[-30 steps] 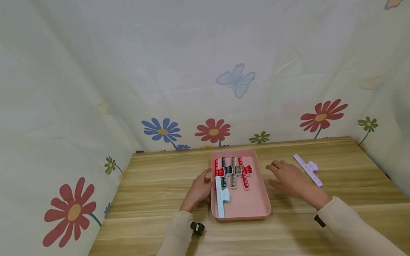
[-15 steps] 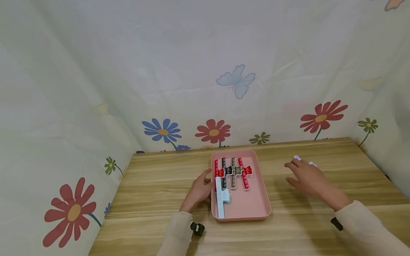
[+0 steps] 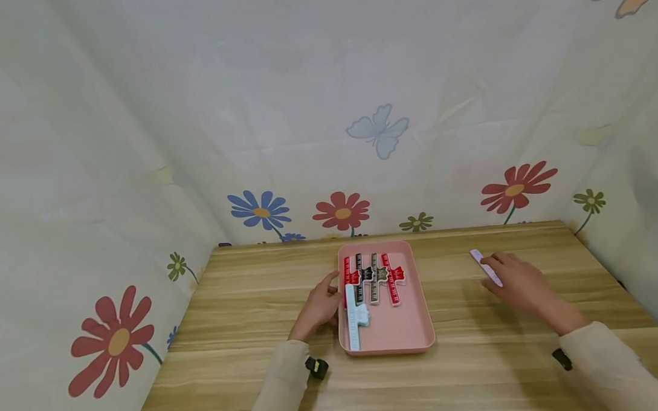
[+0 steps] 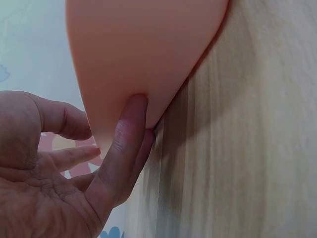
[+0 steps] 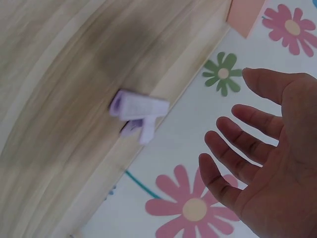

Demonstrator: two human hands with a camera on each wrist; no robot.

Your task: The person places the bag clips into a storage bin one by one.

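Note:
On the right side of the table lies a long lilac clip [image 3: 485, 267], partly covered in the head view by my right hand [image 3: 519, 286]. The right wrist view has that hand with fingers spread and slightly bent, apart from the lilac clip [image 5: 143, 106]. My left hand [image 3: 320, 302] is at the left side of a shallow pink tray [image 3: 401, 333]; in the left wrist view its extended fingers touch the tray's outer wall [image 4: 143, 49]. Inside the tray are a pale blue clip [image 3: 353, 319], two red clips [image 3: 393, 288], a black clip [image 3: 360, 289] and a grey clip [image 3: 375, 288].
The wood-grain table [image 3: 245, 311] meets a white curtain [image 3: 304, 109] with printed flowers and butterflies at its back edge. More curtain hangs at the left and right. A black wrist strap [image 3: 316, 367] is on the left wrist, and another [image 3: 562, 359] is on the right.
My right hand has moved rightward from beside the tray, passing over the lilac clip to its right side. My left hand, the tray and the clips in it stay in place.

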